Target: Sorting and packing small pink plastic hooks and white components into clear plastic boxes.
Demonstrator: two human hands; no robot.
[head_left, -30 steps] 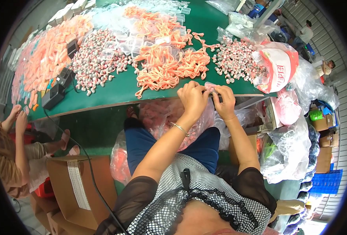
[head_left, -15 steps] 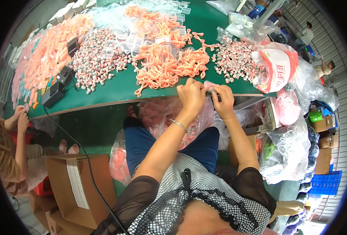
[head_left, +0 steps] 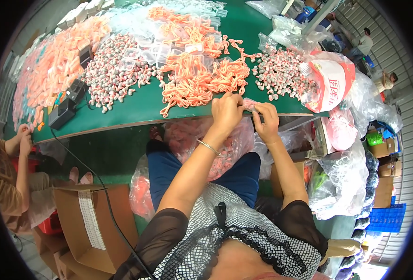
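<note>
Just over the near table edge, my two hands meet at a small pink, partly see-through plastic piece (head_left: 249,104). My right hand (head_left: 267,120) pinches its right side between thumb and fingers. My left hand (head_left: 227,111), with a bangle on its wrist, is closed with curled fingers at the piece's left end; the fingertips are partly hidden. Directly beyond lie bundles of orange cord (head_left: 187,95) in a heap. To their right is a pile of small grey-and-pink pieces (head_left: 281,70), and a similar pile (head_left: 111,70) lies to the left.
A red-and-white bag (head_left: 332,79) stands at the table's right end. Clear plastic cases (head_left: 157,53) lie behind the cords. A black box (head_left: 62,113) trails a cable past an open carton (head_left: 118,205). At left, a co-worker's hands (head_left: 24,133) are at the table edge.
My left hand has turned slightly and its wrist has shifted a little left. The pink piece stays between my hands, and my right hand has hardly moved.
</note>
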